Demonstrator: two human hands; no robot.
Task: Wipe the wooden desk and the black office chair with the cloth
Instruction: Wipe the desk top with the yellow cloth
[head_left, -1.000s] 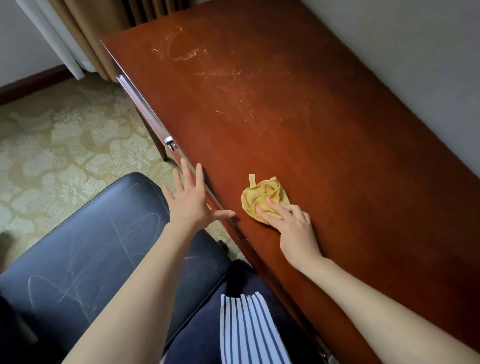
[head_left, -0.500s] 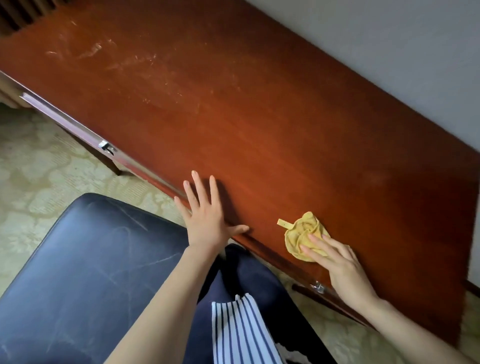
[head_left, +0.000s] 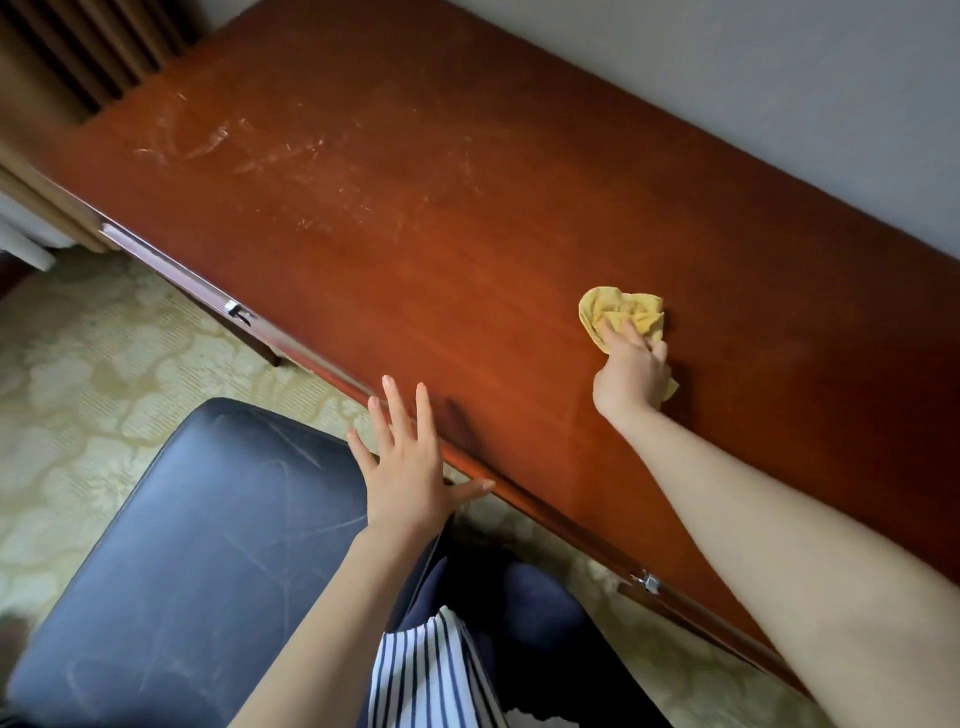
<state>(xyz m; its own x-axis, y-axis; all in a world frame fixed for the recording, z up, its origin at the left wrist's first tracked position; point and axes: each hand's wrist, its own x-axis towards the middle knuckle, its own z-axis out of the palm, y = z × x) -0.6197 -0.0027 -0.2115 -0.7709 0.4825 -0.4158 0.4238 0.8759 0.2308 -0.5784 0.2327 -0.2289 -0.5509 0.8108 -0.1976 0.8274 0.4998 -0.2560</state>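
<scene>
Cloth (head_left: 618, 312), bunched, lies on the smeared reddish tabletop (head_left: 415, 234) against a grey wall (head_left: 779, 104), gripped by the right hand (head_left: 631, 374); the left hand (head_left: 408, 467) spreads flat at its front edge.

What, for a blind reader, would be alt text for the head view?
A person's right hand holds a crumpled yellow cloth against a reddish wooden desk, while the left hand is spread open at the desk's front edge. A scuffed black chair seat sits below, over patterned carpet.
</scene>
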